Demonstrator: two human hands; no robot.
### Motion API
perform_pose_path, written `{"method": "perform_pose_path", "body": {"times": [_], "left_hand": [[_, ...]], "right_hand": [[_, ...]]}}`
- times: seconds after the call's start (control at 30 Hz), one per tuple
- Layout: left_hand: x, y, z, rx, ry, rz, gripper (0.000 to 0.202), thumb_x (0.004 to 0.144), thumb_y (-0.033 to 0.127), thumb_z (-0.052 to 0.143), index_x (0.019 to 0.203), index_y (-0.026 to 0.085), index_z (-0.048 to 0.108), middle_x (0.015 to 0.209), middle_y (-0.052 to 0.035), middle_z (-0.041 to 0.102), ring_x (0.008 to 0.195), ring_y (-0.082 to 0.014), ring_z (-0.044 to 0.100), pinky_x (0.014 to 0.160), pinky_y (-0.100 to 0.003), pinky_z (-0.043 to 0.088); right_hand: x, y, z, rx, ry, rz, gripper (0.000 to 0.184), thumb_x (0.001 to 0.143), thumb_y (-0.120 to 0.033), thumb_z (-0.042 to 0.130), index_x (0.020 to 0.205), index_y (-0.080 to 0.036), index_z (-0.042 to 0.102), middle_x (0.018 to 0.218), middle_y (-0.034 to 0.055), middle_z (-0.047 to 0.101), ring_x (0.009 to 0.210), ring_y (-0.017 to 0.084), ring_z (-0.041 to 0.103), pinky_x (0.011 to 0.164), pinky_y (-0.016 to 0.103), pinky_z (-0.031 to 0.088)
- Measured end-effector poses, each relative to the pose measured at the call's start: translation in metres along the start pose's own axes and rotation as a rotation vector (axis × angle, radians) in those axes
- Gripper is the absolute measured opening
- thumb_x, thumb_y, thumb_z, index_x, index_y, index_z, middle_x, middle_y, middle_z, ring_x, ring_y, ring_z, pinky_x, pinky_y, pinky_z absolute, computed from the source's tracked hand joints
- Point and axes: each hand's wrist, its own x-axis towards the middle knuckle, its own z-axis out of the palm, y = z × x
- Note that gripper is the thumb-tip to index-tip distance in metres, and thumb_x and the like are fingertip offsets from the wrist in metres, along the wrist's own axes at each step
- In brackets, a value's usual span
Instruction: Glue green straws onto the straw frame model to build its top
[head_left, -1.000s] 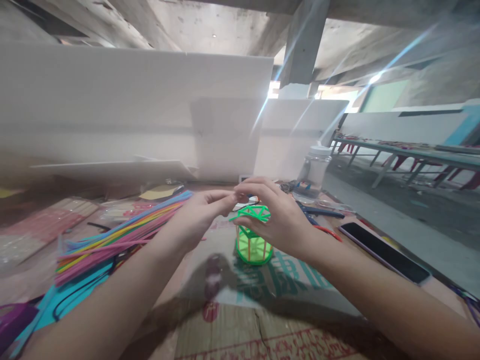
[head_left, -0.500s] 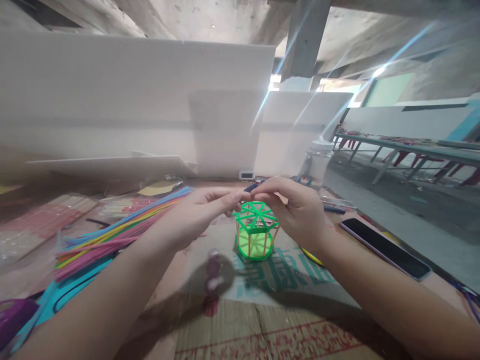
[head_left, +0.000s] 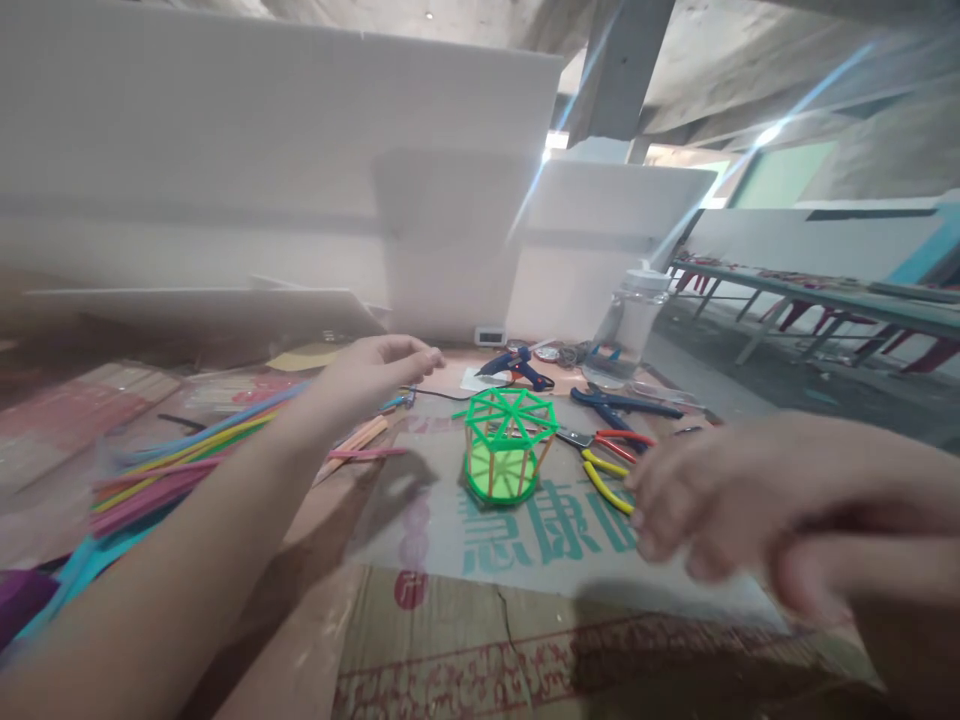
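Note:
A small cage-like structure (head_left: 511, 420) stands upright on the printed sheet, with a spoked green top, thin orange posts and a lime-green base. To its upper left is my left hand (head_left: 382, 372), apart from it, fingertips drawn together in a pinch; anything between them is too small to make out. My right hand (head_left: 735, 500) is blurred at the right, its fingers partly curled and smeared by motion. Nearest to it lie scissors or pliers with yellow handles (head_left: 607, 485) and a tool with red handles (head_left: 622, 438).
A blue glue gun (head_left: 525, 368) lies behind the structure, with dark-blue pliers (head_left: 622, 405) to its right. A clear bottle (head_left: 630, 320) stands at the back right. Colourful fuzzy stems (head_left: 187, 455) lie at left. White boards (head_left: 450, 250) rise behind.
My hands have parted from above the green structure: the left moved left and slightly up, the right moved right and down, now covering the phone. The glue gun and pliers are now visible.

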Motion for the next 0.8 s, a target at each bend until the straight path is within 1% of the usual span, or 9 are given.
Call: {"method": "perform_pose_path", "body": {"times": [0.07,0.13,0.2,0.23,0.3,0.37,0.5,0.6,0.8], "left_hand": [[-0.006,0.008,0.012,0.115,-0.023,0.054,0.043,0.086,0.060,0.065,0.078,0.018,0.074,0.082,-0.0050,0.071,0.080,-0.0208,0.062,0.071,-0.029,0.044],[-0.014,0.017,0.026,0.256,-0.059,0.177,0.037,0.089,0.053,0.063,0.076,0.019,0.072,0.079,-0.0038,0.069,0.078,-0.0208,0.061,0.071,-0.030,0.043],[-0.023,0.023,0.040,0.393,-0.088,0.354,0.025,0.090,0.042,0.064,0.083,0.020,0.073,0.088,-0.0047,0.071,0.086,-0.0223,0.062,0.079,-0.033,0.045],[-0.027,0.024,0.047,0.450,-0.097,0.436,0.021,0.089,0.040,0.066,0.089,0.021,0.075,0.093,-0.0057,0.070,0.091,-0.0236,0.062,0.083,-0.035,0.045],[-0.033,0.024,0.056,0.533,-0.112,0.551,0.022,0.090,0.037,0.067,0.104,0.021,0.074,0.103,-0.0079,0.068,0.100,-0.0251,0.060,0.088,-0.038,0.045],[-0.036,0.022,0.061,0.605,-0.119,0.634,0.027,0.092,0.034,0.068,0.114,0.020,0.072,0.109,-0.0091,0.065,0.105,-0.0257,0.057,0.092,-0.039,0.044],[-0.038,0.017,0.064,0.718,-0.131,0.733,0.025,0.095,0.033,0.067,0.117,0.021,0.070,0.114,-0.0091,0.064,0.108,-0.0266,0.055,0.095,-0.041,0.041],[-0.038,0.016,0.066,0.752,-0.126,0.752,0.022,0.095,0.031,0.067,0.114,0.022,0.070,0.114,-0.0091,0.064,0.109,-0.0282,0.054,0.094,-0.042,0.040],[-0.042,0.016,0.072,0.811,-0.105,0.789,0.019,0.095,0.030,0.067,0.112,0.023,0.069,0.111,-0.0079,0.066,0.107,-0.0273,0.056,0.095,-0.042,0.040]], "right_hand": [[0.030,0.019,0.001,0.035,-0.332,0.010,0.026,0.097,-0.045,0.062,0.087,-0.027,0.076,0.075,0.0027,0.073,0.069,0.017,0.066,0.066,0.029,0.054],[0.044,0.046,0.019,0.009,-0.118,0.130,0.019,0.094,-0.037,0.066,0.080,-0.024,0.069,0.071,0.0006,0.068,0.061,0.014,0.059,0.056,0.026,0.048],[0.038,0.073,0.049,0.118,0.248,0.262,0.025,0.094,-0.040,0.063,0.077,-0.022,0.058,0.067,-0.0019,0.058,0.059,0.013,0.054,0.053,0.024,0.045],[0.031,0.085,0.065,0.193,0.340,0.318,0.028,0.094,-0.044,0.062,0.078,-0.022,0.054,0.066,-0.0036,0.054,0.057,0.012,0.051,0.052,0.024,0.043],[0.013,0.101,0.091,0.255,0.337,0.384,0.027,0.090,-0.045,0.066,0.082,-0.022,0.053,0.068,-0.0038,0.054,0.058,0.012,0.052,0.051,0.023,0.044],[0.000,0.107,0.104,0.263,0.299,0.409,0.024,0.087,-0.042,0.069,0.090,-0.021,0.056,0.071,-0.0028,0.057,0.060,0.013,0.056,0.053,0.024,0.047],[-0.005,0.104,0.103,0.192,0.171,0.425,0.021,0.088,-0.035,0.068,0.102,-0.019,0.067,0.074,0.0005,0.066,0.066,0.016,0.061,0.061,0.028,0.052],[-0.002,0.102,0.100,0.180,0.058,0.429,0.017,0.091,-0.032,0.063,0.096,-0.019,0.072,0.077,0.0026,0.072,0.069,0.017,0.066,0.064,0.029,0.054],[-0.004,0.107,0.104,0.187,0.040,0.353,0.013,0.091,-0.027,0.064,0.086,-0.021,0.074,0.086,0.0044,0.079,0.079,0.020,0.073,0.075,0.031,0.058]]}}
